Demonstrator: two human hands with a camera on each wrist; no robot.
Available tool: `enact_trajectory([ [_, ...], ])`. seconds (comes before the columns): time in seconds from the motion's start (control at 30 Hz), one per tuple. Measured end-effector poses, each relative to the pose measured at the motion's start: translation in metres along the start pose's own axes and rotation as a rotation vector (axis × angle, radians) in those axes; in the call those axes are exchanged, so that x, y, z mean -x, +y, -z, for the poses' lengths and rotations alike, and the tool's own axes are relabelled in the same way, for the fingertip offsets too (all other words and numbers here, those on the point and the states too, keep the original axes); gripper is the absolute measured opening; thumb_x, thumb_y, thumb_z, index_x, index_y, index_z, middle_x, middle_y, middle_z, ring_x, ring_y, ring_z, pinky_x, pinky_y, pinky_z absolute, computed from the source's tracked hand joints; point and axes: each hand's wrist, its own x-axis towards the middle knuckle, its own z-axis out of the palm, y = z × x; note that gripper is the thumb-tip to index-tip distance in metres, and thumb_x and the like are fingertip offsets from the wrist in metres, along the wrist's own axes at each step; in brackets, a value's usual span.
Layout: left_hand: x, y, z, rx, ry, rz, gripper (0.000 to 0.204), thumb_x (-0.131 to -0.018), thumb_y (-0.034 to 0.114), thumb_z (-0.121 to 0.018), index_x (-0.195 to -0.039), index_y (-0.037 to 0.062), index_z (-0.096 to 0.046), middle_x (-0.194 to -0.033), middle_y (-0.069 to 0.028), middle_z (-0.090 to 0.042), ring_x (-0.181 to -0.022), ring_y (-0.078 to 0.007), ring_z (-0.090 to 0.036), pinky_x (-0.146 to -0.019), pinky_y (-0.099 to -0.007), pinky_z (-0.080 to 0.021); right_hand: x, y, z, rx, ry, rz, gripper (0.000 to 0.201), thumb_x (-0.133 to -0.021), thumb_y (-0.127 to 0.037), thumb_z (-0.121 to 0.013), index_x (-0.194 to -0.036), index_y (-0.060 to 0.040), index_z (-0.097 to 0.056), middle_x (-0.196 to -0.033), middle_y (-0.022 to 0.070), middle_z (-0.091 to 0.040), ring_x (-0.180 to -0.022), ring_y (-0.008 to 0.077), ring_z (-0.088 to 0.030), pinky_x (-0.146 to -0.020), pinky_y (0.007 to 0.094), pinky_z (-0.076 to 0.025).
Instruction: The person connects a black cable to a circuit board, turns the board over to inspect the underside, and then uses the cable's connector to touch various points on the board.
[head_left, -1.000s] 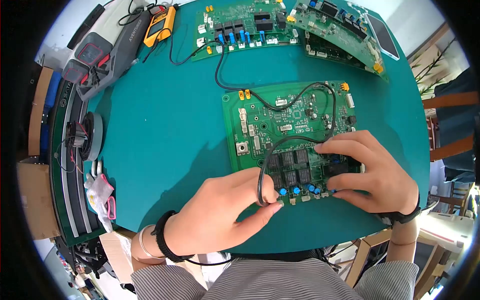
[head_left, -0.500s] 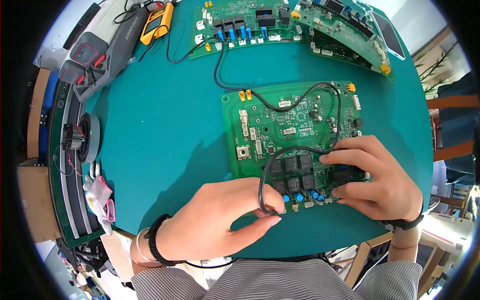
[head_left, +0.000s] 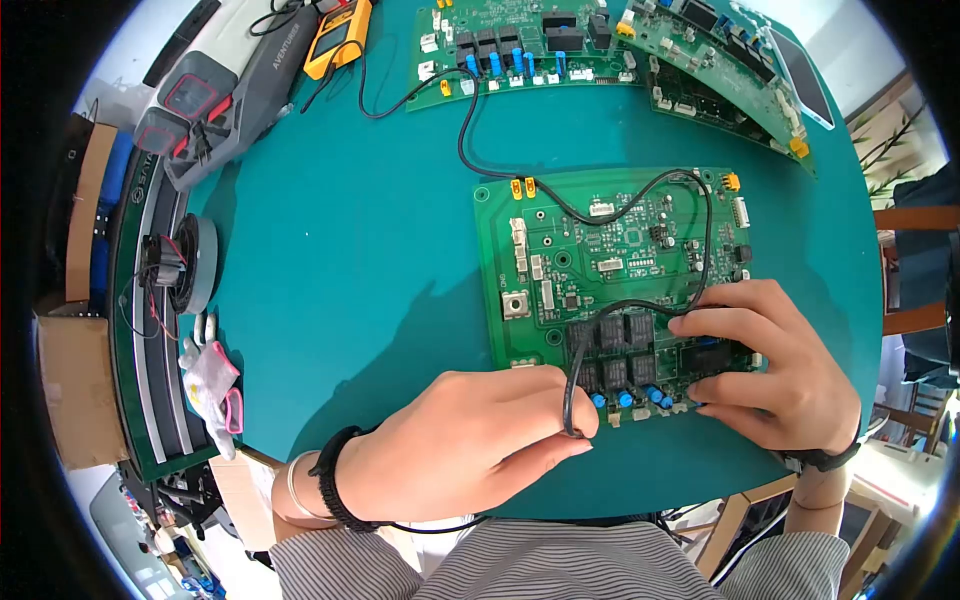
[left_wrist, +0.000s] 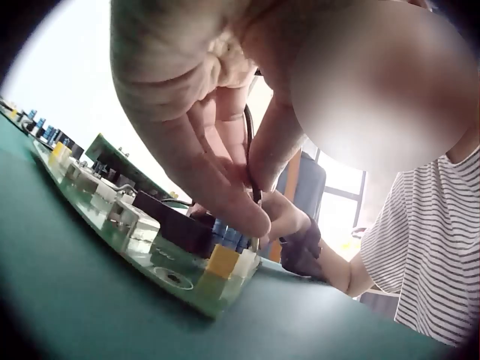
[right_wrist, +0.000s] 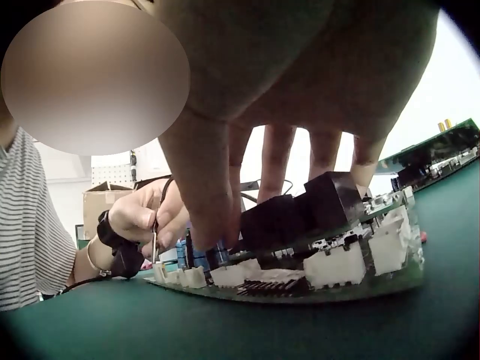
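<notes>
My left hand point(head_left: 470, 430) pinches the end of a black test lead point(head_left: 570, 395) between thumb and fingers, at the near edge of a green circuit board point(head_left: 492, 262). A thin metal tip point(right_wrist: 155, 247) shows below these fingers in the right wrist view, by the white connectors. The lead loops over the board and runs back to a yellow multimeter point(head_left: 337, 40). My right hand point(head_left: 775, 365) rests on the board's right part, fingers and thumb spread either side of black blocks point(right_wrist: 330, 202). Blue capacitors point(head_left: 625, 399) line the near edge between the hands.
More circuit boards lie at the back, one point(head_left: 525, 45) alone and one point(head_left: 715, 75) leaning over another. A phone point(head_left: 800, 75) is beside them. Along the left stand a grey tool case point(head_left: 265, 85), a tape roll point(head_left: 203, 262) and a glove point(head_left: 208, 380).
The head view has shifted, so everything sits further right. Relative to the board, my left hand has drawn slightly toward the near edge, its thumb closer to the fingers. The right hand stays put.
</notes>
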Motion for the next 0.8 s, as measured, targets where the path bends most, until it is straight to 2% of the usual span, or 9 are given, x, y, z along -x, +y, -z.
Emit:
enact_trajectory([
  [0.3,0.002,0.002,-0.005,-0.095,0.038,-0.046,0.019,-0.085,0.002,-0.082,-0.102,0.0048,-0.072,-0.1,-0.0086,-0.076,-0.086,-0.0254,-0.075,-0.07,-0.0352,-0.06,0.001,0.0,-0.001,0.008,0.009,0.002,0.023,-0.072,-0.015,-0.083,-0.081,-0.0082,-0.064,-0.131,0.0115,-0.064,-0.118,0.0369,-0.06,-0.088,0.0474,-0.049],
  [0.8,0.002,-0.006,-0.012,-0.068,0.044,-0.184,0.025,-0.084,-0.001,-0.08,-0.107,0.0059,-0.073,-0.11,-0.0078,-0.078,-0.09,-0.0247,-0.076,-0.072,-0.0344,-0.062,0.002,0.0,-0.002,0.021,0.009,0.01,0.023,-0.073,-0.015,-0.082,-0.081,-0.0066,-0.062,-0.131,0.0119,-0.063,-0.118,0.0369,-0.059,-0.086,0.0478,-0.049],
])
